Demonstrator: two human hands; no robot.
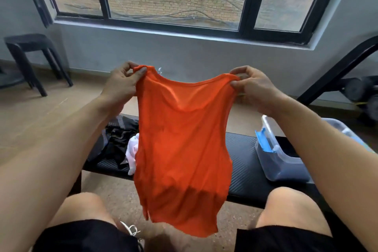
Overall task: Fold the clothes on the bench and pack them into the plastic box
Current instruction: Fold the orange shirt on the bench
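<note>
We see two bare forearms coming in from the lower left and lower right of the frame, no sleeves, no watch or rings visible on the left hand or right hand. Bare knees sit at lower centre-left and lower centre-right. Black shorts cover both thighs along the bottom edge. A white drawstring hangs at the waist, near bottom centre. Footwear not in view.

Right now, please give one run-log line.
left hand: pinches orange top | right hand: pinches it | top: unfolded, above bench
</note>
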